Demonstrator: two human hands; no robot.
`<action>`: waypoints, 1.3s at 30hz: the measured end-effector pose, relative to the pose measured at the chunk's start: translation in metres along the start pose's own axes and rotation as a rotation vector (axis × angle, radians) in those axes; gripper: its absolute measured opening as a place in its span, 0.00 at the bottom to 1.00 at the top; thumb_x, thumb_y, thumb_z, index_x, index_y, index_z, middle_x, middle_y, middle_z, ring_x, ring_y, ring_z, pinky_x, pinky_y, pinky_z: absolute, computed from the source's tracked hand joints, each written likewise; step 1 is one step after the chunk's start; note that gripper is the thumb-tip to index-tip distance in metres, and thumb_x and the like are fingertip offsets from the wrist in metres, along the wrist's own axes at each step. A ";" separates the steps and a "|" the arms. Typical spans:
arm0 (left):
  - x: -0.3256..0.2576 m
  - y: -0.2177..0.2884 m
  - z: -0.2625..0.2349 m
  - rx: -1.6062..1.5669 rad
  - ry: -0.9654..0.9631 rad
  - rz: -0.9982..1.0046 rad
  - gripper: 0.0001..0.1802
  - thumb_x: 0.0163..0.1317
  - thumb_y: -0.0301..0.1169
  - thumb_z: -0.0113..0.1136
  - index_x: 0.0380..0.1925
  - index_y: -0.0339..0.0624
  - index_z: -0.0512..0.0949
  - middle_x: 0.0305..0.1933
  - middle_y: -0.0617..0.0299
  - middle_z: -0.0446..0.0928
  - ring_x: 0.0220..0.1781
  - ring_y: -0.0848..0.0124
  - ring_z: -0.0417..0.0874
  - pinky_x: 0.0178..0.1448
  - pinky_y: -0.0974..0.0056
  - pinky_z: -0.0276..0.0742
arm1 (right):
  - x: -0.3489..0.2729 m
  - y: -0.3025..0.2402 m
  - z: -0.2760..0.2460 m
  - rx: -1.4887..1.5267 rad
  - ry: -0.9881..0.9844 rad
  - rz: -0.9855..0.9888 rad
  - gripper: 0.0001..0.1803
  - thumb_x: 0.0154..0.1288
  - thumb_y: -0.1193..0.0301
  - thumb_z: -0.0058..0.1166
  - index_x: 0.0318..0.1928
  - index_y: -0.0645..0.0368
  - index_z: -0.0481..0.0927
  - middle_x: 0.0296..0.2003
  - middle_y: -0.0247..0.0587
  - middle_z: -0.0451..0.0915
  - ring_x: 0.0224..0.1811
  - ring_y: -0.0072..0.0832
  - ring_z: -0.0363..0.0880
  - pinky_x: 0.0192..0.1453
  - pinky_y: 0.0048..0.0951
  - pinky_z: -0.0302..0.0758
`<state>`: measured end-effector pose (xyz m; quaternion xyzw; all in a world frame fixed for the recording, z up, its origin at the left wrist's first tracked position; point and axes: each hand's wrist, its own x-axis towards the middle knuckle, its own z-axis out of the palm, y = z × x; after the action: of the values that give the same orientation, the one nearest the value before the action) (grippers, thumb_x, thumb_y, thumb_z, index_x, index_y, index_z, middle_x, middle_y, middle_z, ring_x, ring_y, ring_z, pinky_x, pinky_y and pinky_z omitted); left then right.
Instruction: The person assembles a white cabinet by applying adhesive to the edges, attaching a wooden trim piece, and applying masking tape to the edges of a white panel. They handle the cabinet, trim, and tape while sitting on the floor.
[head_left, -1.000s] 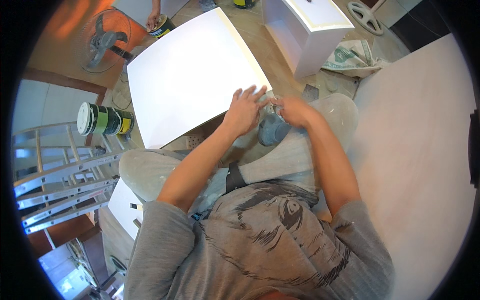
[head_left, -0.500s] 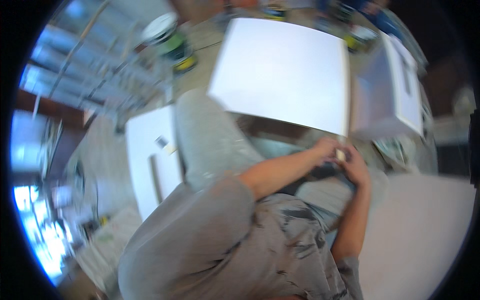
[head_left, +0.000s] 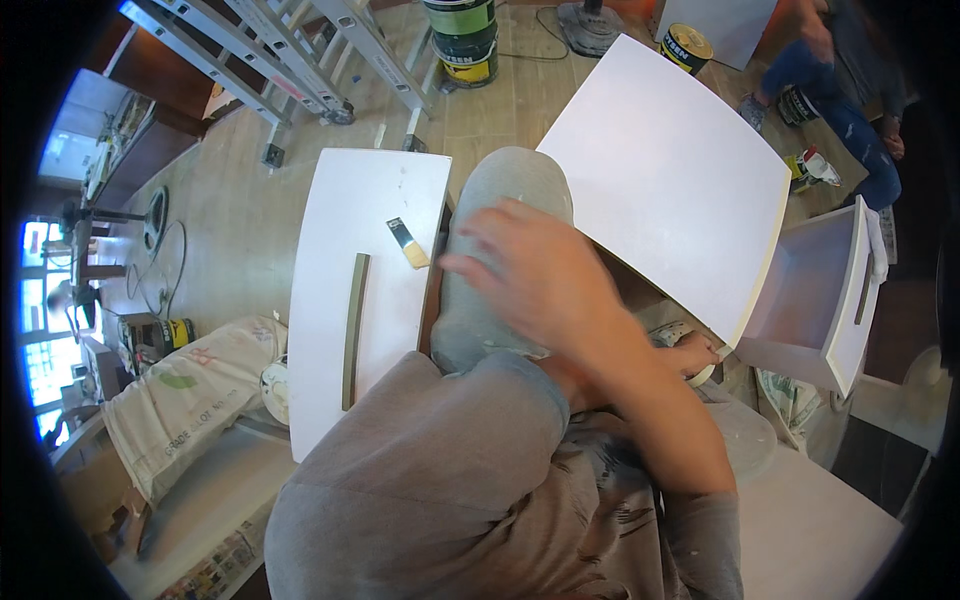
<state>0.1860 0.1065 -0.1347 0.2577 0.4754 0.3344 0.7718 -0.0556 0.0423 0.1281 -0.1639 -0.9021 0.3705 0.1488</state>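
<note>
My right hand (head_left: pixel 540 275) crosses over my left arm and hovers above my raised knee, slightly smeared by motion. Its fingers are spread with nothing in them. Near its thumb, a small flat tool (head_left: pixel 407 243), dark at one end and cream at the other, lies on a white drawer front (head_left: pixel 385 190) that has a long bar handle (head_left: pixel 355 330). My left hand (head_left: pixel 692 355) is closed at the near corner of a large white panel (head_left: pixel 670 180). It grips a small cream-coloured piece (head_left: pixel 703 377), partly hidden by the fingers.
A drawer box (head_left: pixel 800 290) stands at the right. Paint buckets (head_left: pixel 465 45) and an aluminium ladder (head_left: pixel 270 60) are at the far side. Another person's legs (head_left: pixel 840 110) show at the far right. A printed sack (head_left: pixel 200 400) hangs at the left.
My hands were together at the panel's near corner. My right hand has swung left toward the small tool; my left hand stays at the corner. The view has turned and become sharper.
</note>
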 end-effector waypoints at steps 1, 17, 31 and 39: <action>0.001 -0.003 0.004 0.017 -0.004 0.003 0.11 0.68 0.34 0.67 0.44 0.41 0.87 0.36 0.59 0.84 0.35 0.66 0.83 0.36 0.57 0.82 | 0.018 -0.004 0.018 -0.052 -0.017 -0.020 0.16 0.68 0.60 0.64 0.43 0.62 0.83 0.39 0.49 0.83 0.43 0.44 0.84 0.50 0.44 0.79; -0.027 0.020 0.011 -0.049 -0.038 -0.170 0.22 0.73 0.51 0.62 0.45 0.41 0.80 0.41 0.57 0.80 0.40 0.67 0.83 0.45 0.57 0.84 | -0.071 0.056 -0.065 0.286 0.336 0.097 0.07 0.64 0.74 0.63 0.41 0.63 0.83 0.33 0.46 0.82 0.36 0.35 0.85 0.41 0.35 0.80; -0.048 0.030 0.021 -0.206 -0.008 -0.162 0.18 0.73 0.49 0.64 0.36 0.46 0.76 0.32 0.65 0.76 0.32 0.71 0.78 0.41 0.60 0.79 | -0.311 0.192 -0.140 -0.439 0.225 0.716 0.05 0.65 0.75 0.60 0.40 0.60 0.85 0.38 0.48 0.83 0.43 0.50 0.82 0.48 0.46 0.77; -0.044 0.029 0.019 -0.169 -0.003 -0.177 0.17 0.74 0.47 0.63 0.37 0.46 0.75 0.32 0.65 0.76 0.34 0.71 0.79 0.43 0.60 0.79 | -0.317 0.197 -0.143 -0.498 0.160 0.721 0.05 0.64 0.75 0.59 0.38 0.58 0.86 0.38 0.45 0.83 0.43 0.49 0.83 0.48 0.47 0.78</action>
<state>0.1810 0.0903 -0.0820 0.1494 0.4653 0.3033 0.8181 0.3226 0.1344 0.0381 -0.5269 -0.8347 0.1562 0.0352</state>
